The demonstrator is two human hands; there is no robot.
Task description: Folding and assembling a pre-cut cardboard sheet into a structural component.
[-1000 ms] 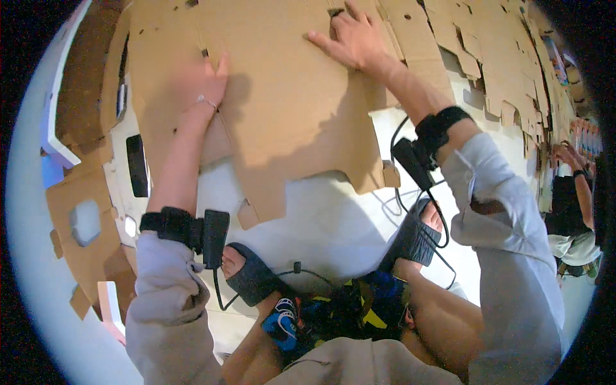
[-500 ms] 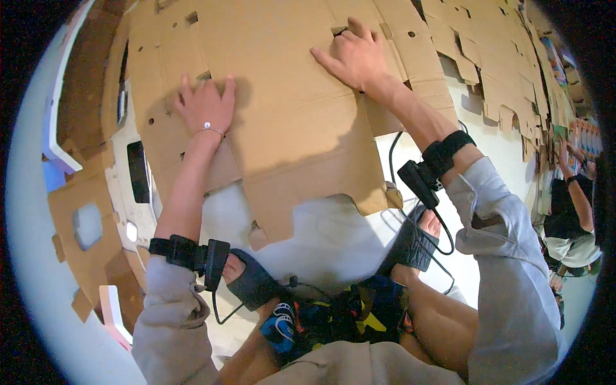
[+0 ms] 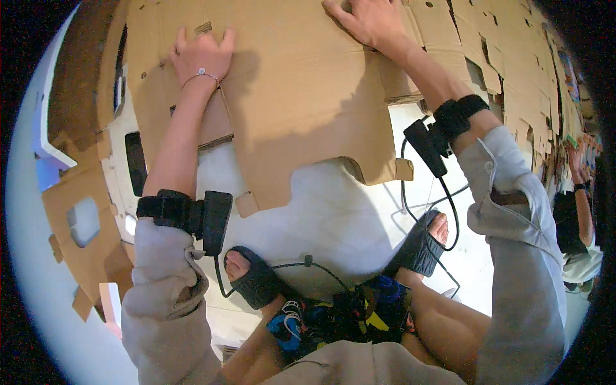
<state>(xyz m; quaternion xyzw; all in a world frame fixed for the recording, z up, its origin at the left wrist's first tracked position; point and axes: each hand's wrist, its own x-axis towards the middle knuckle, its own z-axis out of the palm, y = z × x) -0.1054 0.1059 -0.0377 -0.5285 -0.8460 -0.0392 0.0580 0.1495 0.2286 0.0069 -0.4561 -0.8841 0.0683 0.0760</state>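
Note:
A big brown cardboard sheet (image 3: 295, 96) with slots, folds and a cut-out near edge lies in front of me. My left hand (image 3: 202, 56) presses on its left part, by a small slot (image 3: 203, 27); the outer fingers are spread, and the middle ones bend down out of sight. Farther off and to the right, my right hand (image 3: 372, 22) rests on the same sheet with its thumb stretched out; the picture's upper edge cuts off some of its fingers. Neither hand shows anything lifted in it.
Cut cardboard pieces (image 3: 475, 38) lie at the right, and another piece with a rounded hole (image 3: 58, 208) at the left. Black cables (image 3: 454, 224) hang from my forearm straps. My feet (image 3: 253, 282) stand on the pale floor. Another person's arm (image 3: 582, 212) shows far right.
The large cardboard sheet and both my hands have moved away from me, toward the top of the view. More pale floor shows between its near edge and my feet.

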